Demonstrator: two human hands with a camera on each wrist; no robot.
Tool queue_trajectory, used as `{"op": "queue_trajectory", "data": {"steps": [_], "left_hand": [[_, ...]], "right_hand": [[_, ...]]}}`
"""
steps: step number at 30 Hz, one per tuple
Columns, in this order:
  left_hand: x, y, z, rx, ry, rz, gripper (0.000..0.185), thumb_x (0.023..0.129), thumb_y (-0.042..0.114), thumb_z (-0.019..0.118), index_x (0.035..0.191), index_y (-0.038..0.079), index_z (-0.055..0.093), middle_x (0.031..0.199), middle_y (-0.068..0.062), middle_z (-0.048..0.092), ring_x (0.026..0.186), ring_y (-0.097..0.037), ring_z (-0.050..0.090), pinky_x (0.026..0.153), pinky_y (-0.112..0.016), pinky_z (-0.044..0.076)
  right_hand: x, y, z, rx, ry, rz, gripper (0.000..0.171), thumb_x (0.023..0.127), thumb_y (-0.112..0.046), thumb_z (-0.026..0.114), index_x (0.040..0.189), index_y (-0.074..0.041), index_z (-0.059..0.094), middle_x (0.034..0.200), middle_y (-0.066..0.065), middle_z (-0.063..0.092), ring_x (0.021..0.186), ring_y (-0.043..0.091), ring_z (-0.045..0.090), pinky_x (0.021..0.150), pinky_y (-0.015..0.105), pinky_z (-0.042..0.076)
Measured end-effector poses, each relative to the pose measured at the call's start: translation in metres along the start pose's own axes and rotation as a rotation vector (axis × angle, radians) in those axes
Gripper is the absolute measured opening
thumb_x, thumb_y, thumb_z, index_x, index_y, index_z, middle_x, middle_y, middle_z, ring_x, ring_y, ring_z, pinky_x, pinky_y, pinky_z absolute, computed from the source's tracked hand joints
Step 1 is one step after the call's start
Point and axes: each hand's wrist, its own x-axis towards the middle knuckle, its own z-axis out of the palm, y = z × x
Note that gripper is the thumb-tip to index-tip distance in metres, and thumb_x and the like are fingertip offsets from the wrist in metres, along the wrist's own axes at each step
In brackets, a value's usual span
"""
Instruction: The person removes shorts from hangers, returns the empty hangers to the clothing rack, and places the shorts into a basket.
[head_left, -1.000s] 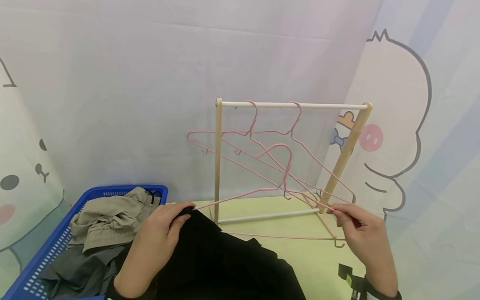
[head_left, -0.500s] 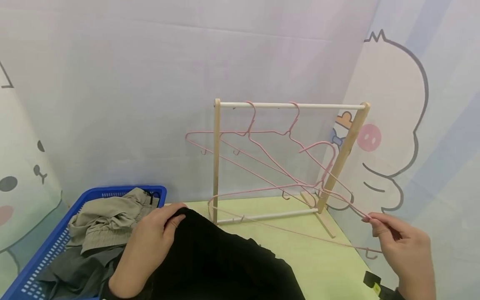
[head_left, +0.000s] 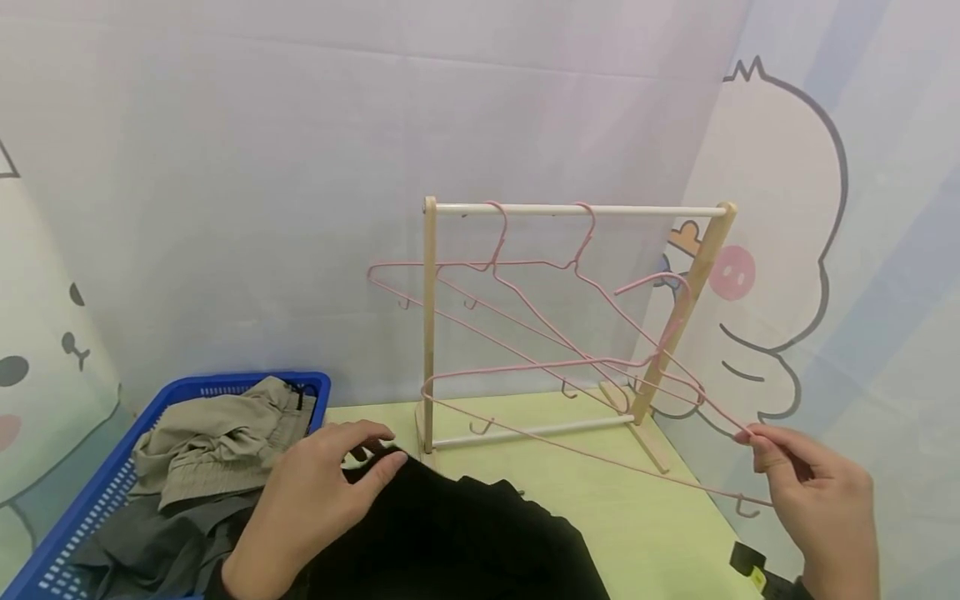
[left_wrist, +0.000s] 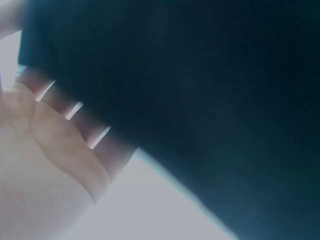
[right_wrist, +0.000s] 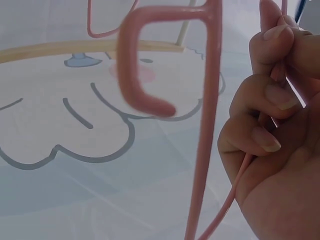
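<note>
A green table (head_left: 600, 517) bears a wooden rack (head_left: 430, 333), blue basket (head_left: 82, 517) and black garment (head_left: 465, 542).

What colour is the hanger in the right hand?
Pink; the hanger shows best in the head view.

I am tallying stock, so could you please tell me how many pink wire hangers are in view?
3: two pink wire hangers hang from the wooden rack's white rail, left one and right one; the right hand pinches a third. None seems hidden.
</note>
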Motion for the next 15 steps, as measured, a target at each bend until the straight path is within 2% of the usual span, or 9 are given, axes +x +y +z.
{"op": "queue_trajectory", "data": {"steps": [4, 9, 15], "left_hand": [[-0.0005, 0.0020, 0.0000, -0.014, 0.011, 0.000, 0.022, 0.093, 0.044, 0.078, 0.112, 0.035, 0.075, 0.097, 0.017, 0.069, 0.092, -0.005, 0.064, 0.066, -0.028, 0.052], [-0.0007, 0.0009, 0.0009, -0.016, 0.031, -0.010, 0.019, 0.094, 0.042, 0.077, 0.110, 0.032, 0.076, 0.099, 0.016, 0.070, 0.091, -0.005, 0.064, 0.072, -0.035, 0.053], [0.0000, -0.0009, 0.0022, -0.020, 0.032, -0.022, 0.018, 0.096, 0.045, 0.074, 0.109, 0.032, 0.076, 0.101, 0.014, 0.072, 0.090, -0.004, 0.064, 0.073, -0.035, 0.053]], "right_hand": [[0.0003, -0.0002, 0.0002, -0.002, 0.006, -0.003, 0.013, 0.096, -0.004, 0.073, 0.107, -0.001, 0.080, 0.078, -0.023, 0.070, 0.066, -0.001, 0.057, 0.050, 0.016, 0.038], [0.0008, -0.0003, 0.0004, -0.005, 0.015, -0.021, 0.013, 0.095, -0.002, 0.073, 0.105, -0.002, 0.081, 0.077, -0.023, 0.070, 0.065, -0.002, 0.057, 0.053, 0.013, 0.039], [0.0002, -0.0011, -0.0010, -0.019, 0.004, -0.029, 0.013, 0.096, -0.003, 0.073, 0.106, -0.002, 0.080, 0.078, -0.025, 0.070, 0.066, -0.002, 0.056, 0.053, 0.014, 0.039]]}}
